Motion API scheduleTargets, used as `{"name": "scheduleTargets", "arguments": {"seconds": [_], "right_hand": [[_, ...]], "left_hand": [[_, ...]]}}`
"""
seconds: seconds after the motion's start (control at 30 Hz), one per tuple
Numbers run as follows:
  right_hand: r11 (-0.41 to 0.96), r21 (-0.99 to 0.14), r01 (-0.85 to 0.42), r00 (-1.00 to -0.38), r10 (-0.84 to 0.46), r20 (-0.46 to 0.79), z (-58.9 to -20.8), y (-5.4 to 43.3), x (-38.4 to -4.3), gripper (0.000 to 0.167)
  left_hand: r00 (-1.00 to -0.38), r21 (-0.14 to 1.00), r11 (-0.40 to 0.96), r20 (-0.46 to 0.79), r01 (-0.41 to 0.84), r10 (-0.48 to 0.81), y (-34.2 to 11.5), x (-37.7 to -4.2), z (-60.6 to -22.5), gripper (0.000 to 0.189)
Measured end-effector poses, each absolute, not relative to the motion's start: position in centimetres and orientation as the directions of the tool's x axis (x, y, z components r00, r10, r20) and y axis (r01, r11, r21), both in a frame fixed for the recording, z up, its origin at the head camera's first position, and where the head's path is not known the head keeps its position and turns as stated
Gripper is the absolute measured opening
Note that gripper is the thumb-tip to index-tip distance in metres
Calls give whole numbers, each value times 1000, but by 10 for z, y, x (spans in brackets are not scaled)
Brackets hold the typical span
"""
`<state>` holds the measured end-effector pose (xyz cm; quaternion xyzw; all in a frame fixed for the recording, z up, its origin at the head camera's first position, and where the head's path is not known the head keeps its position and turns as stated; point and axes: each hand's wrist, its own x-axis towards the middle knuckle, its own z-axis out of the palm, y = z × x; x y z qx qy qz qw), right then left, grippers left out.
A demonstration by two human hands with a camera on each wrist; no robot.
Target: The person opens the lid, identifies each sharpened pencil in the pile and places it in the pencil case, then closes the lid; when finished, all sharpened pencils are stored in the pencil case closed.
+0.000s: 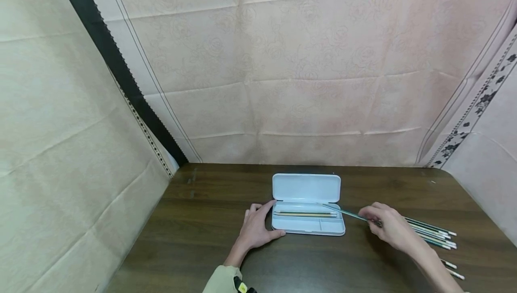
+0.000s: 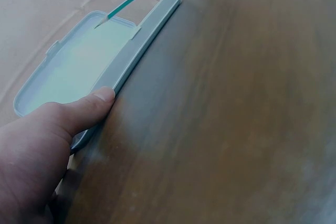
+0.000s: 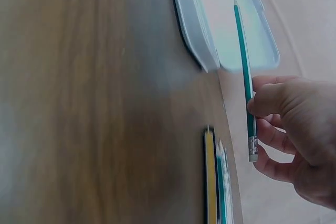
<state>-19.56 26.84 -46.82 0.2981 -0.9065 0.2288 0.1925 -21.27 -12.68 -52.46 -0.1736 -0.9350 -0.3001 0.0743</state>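
Note:
A pale blue pencil case lies on the table with its lid tipped back. Several pencils lie lengthwise in its long compartment. My left hand grips the case's left end, thumb at the front edge and fingertips near the hinge side. To the right of the case, my right hand pinches a green pencil toward its eraser end. The sharpened tip points left and overlaps the case's right part in the head view. The right wrist view shows the white eraser beside the curled fingers.
More pencils lie on the brown wooden table behind the right hand, partly hidden by it. A smaller group shows beyond the right forearm. Pale patterned cloth hangs along the back and both sides.

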Motion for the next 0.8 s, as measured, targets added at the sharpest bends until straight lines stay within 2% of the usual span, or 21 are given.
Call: {"name": "scheduleTargets", "arguments": {"seconds": [0.13, 0.47, 0.8], "right_hand": [[714, -288, -638, -743, -473, 474, -467, 253, -203, 38], [722, -309, -619, -779, -514, 360, -462, 218, -219, 31], [684, -279, -674, -734, -580, 353, -466, 188, -231, 26]], "left_hand": [[-927, 532, 760, 246, 374, 284, -127, -213, -526, 89], [-927, 539, 755, 249, 373, 280, -126, -212, -524, 89], [-928, 536, 759, 247, 369, 278, -127, -213, -524, 89]]}}
